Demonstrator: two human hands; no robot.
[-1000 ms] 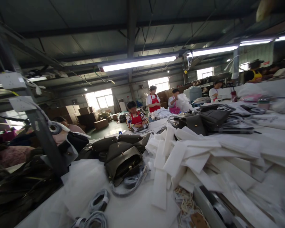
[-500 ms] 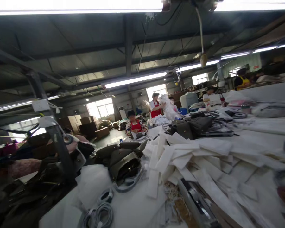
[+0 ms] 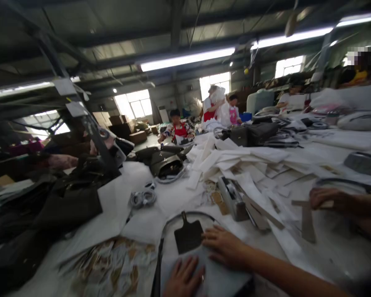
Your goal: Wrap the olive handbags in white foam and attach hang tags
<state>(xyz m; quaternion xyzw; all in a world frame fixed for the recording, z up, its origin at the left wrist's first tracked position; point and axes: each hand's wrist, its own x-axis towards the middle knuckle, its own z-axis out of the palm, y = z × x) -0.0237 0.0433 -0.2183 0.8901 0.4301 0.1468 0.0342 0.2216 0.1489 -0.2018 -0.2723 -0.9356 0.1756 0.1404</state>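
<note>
At the bottom of the view, my left hand (image 3: 184, 278) lies with fingers spread on a bag (image 3: 227, 272) covered by a pale grey-white sheet. A ring shows on one of its fingers. Just to the right, my right hand (image 3: 224, 246) rests palm down, fingers stretched out, near the bag's upper edge. The bag's long dark strap (image 3: 159, 255) arches beyond both hands. Inside that arch a dark flat tag (image 3: 188, 235) with a narrow neck lies by my right fingertips. The lower part of the bag is cut off by the frame.
Loose paper tags (image 3: 111, 264) lie at left, beside dark bags (image 3: 68, 202). Coiled straps (image 3: 142, 198), a tape dispenser (image 3: 233, 200) and white strips (image 3: 235, 156) lie ahead. At right, a co-worker's hand (image 3: 330, 199) is over another bag. A slanted post (image 3: 100, 144) stands left.
My view has tipped downward, bringing both my hands and the bag under them into sight. The co-worker's hand at right now shows more fully.
</note>
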